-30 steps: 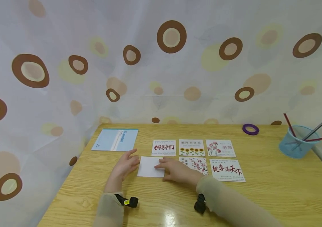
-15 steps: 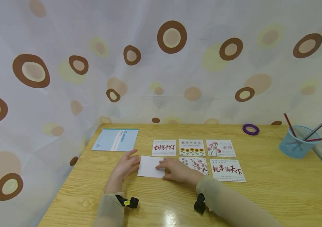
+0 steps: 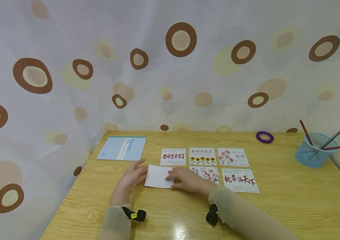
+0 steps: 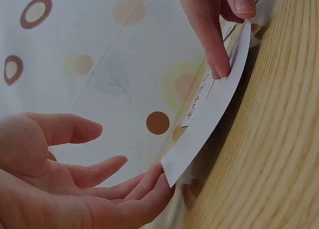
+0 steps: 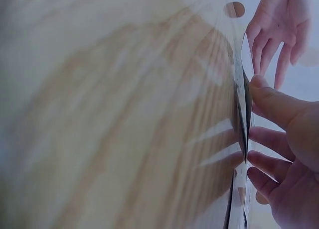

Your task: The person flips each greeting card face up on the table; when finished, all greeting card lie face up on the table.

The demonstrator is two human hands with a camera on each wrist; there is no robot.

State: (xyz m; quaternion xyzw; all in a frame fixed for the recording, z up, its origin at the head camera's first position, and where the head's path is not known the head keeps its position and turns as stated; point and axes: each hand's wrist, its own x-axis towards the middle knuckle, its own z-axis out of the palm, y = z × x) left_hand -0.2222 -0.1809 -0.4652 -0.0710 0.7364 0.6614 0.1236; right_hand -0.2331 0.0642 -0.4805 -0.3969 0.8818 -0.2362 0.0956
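A blank white card (image 3: 157, 176) lies between my hands, bowed and partly raised off the wood in the left wrist view. My left hand (image 3: 132, 177) is at its left side; in the left wrist view the fingertips (image 4: 162, 181) touch the card's corner while the thumb stays apart. My right hand (image 3: 186, 180) rests fingers on the card's right part, with the thumb by its near right corner. Seen from the right wrist, the right thumb (image 5: 279, 104) and fingers (image 5: 266, 164) touch the card. Its underside is mostly hidden.
Several printed cards lie in two rows, including a sunflower card (image 3: 203, 156) and a red-lettered card (image 3: 240, 180). A light blue notebook (image 3: 122, 148) lies at the back left. At the right are a purple ring (image 3: 264, 137) and a blue pencil cup (image 3: 312, 153).
Both hands keep nearly the same places. The white card has shifted very slightly and its near edge looks a little more curved.
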